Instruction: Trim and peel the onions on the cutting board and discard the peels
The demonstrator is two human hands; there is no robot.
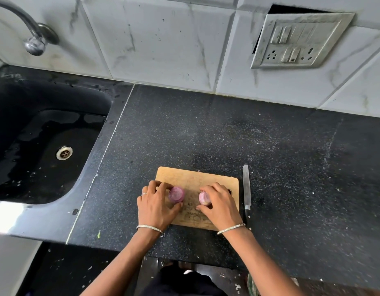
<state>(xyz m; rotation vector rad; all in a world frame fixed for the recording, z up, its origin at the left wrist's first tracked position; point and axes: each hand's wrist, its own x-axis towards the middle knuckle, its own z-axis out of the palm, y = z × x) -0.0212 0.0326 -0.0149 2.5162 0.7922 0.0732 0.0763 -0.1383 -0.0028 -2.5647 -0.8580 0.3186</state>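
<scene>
Your single head-worn camera looks steeply down and forward over the dark desk (206, 129), wide-angle, lines bowing at the edges. The cutting board (191, 180) sits low and centre, close beneath you; your forearms enter from the bottom. The sink (56, 99) fills the left, the tiled wall (163, 39) the top.

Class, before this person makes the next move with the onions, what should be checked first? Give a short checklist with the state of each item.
1. Both onions on the cutting board: ok, left onion and right onion sit on it.
2. Onions peeled: ok, both look purple and glossy.
3. Each onion held: ok, left hand and right hand touch one each.
4. Knife safely parked: ok, flat on the counter, right of the board, untouched.
5. Peels discarded: cannot tell, no pile visible.
</scene>
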